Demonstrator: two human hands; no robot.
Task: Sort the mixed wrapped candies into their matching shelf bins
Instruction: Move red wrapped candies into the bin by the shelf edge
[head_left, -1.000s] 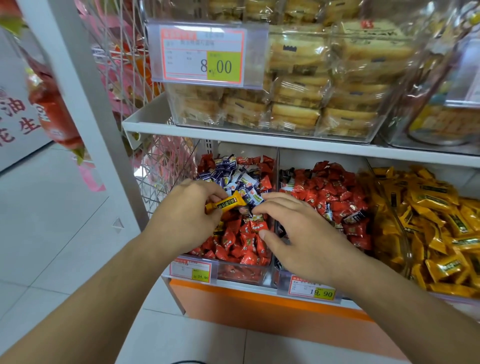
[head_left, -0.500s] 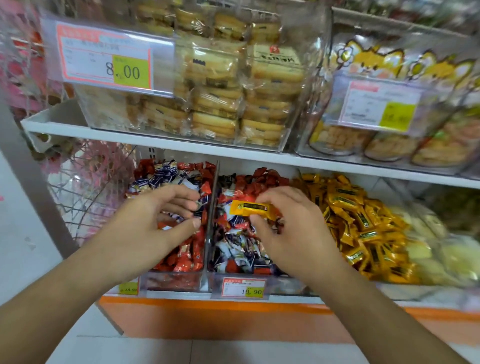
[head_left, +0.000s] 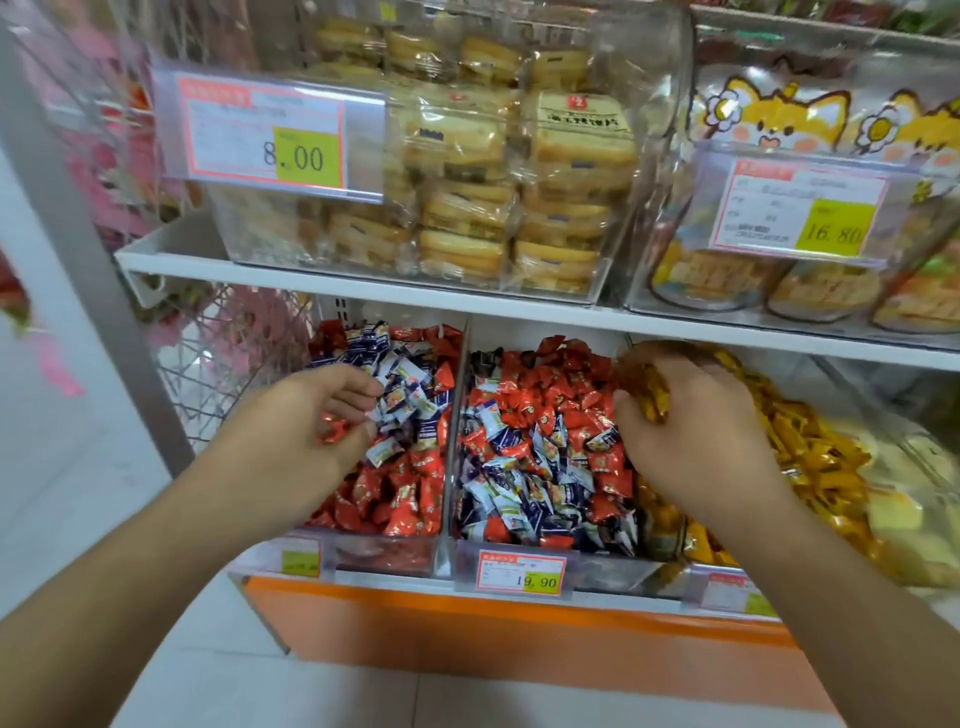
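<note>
while the right hand (head_left: 691, 431) carries a yellow candy (head_left: 652, 395) in a curled grip over the yellow bin (head_left: 810, 457), just right of the middle bin (head_left: 535, 467), the left hand (head_left: 311, 431) pinches a red candy (head_left: 332, 431) above the left bin (head_left: 410, 499). both these bins look mixed red and blue, so most sorting seems left.

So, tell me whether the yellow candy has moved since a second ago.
Yes. The right hand carried the yellow candy rightward, from the left bin to the yellow bin.
</note>
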